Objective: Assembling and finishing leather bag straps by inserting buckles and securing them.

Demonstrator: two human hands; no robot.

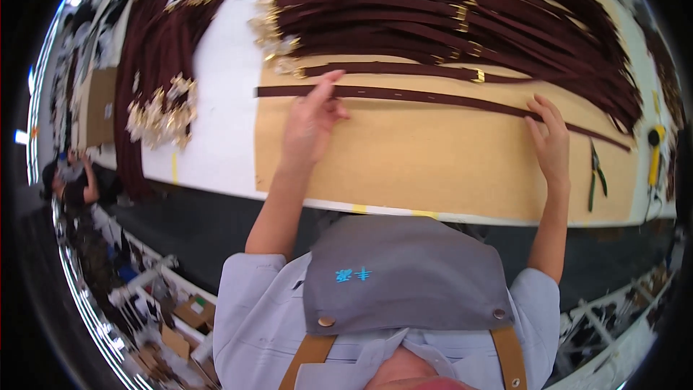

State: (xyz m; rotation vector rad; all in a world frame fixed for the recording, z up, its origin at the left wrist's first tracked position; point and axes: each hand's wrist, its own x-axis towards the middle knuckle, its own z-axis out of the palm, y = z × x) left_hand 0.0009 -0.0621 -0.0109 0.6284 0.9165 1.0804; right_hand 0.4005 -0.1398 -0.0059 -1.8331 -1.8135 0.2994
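The work in hand is the laying-out of a single dark maroon strap flat across the tan board in the centre of the frame. The strap runs from the left-centre of the board to the right edge, slightly lower toward the right. The left hand, in the upper middle of the frame, rests with its fingers extended on the strap near its left end; it presses rather than grasps, with no closed grip. The right hand, at the right of the frame, lies flat with its fingertips touching the strap farther along, likewise uncurled and holding nothing. Just above the strap lies a second strap with a gold buckle, and above that a large stack of maroon straps fills the upper right. Another bundle with gold buckles lies at the upper left on the white table. Green-handled pliers and a yellow-handled tool lie at the far right. Judged from this position, the step is aligning and flattening the strap; the next move calls for even downward pressure from both hands so the strap stays straight.
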